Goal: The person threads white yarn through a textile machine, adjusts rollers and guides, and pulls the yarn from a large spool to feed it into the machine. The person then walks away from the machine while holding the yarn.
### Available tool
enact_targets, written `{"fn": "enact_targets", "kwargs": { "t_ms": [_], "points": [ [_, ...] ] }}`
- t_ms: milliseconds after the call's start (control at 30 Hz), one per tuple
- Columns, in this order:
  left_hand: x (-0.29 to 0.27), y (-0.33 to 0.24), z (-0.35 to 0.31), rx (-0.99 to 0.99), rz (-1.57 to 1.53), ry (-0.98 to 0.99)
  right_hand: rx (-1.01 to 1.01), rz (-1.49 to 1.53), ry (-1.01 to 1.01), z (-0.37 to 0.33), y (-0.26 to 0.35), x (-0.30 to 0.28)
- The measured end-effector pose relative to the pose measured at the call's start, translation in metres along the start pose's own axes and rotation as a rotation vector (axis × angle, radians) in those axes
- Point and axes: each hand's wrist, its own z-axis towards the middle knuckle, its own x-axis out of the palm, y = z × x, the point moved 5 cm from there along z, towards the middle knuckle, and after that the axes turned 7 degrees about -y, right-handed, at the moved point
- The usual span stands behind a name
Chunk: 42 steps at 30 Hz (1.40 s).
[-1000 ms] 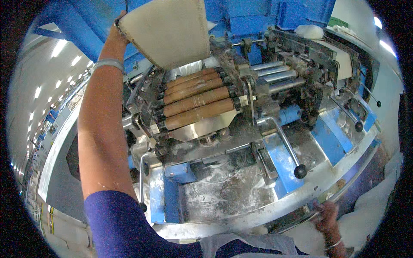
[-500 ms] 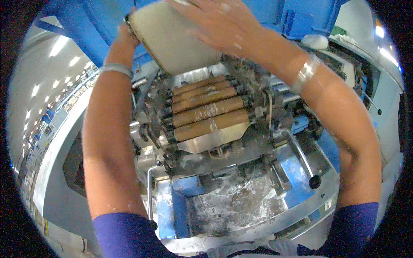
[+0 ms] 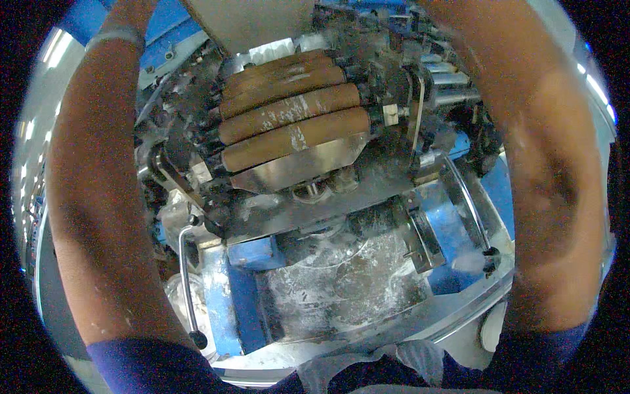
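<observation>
Both my arms reach up past the top edge, and neither hand shows. My left forearm (image 3: pixel 98 164) bears a pale wristband (image 3: pixel 115 38) close to that edge. On the other side, my right forearm (image 3: pixel 551 151) runs off at the top right. Between them, the lower part of a flat beige panel (image 3: pixel 252 23) stands tilted behind a machine; its upper part is cut off. Below the panel lie several brown rollers (image 3: pixel 302 108) side by side, smeared with white. Along the nearest roller sits a bare metal plate (image 3: pixel 302 164).
A blue-sided bay (image 3: pixel 341 285) with white smears lies in front of the rollers. Bent metal levers with black knobs stand at its left (image 3: pixel 186 282) and right (image 3: pixel 469 203). Metal brackets flank the rollers. Blue covers (image 3: pixel 170 59) rise at the upper left.
The view has tilted down and closer, so the rollers look larger. Both hands and most of the beige panel have gone out of the top of the picture.
</observation>
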Motion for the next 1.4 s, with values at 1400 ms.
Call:
{"fn": "enact_targets", "kwargs": {
  "t_ms": [1400],
  "points": [
    [-0.187, -0.056, -0.638, -0.846, 0.921, 0.751, 0.387, 0.891, 1.005, 0.008, 0.212, 0.099]
  ]
}}
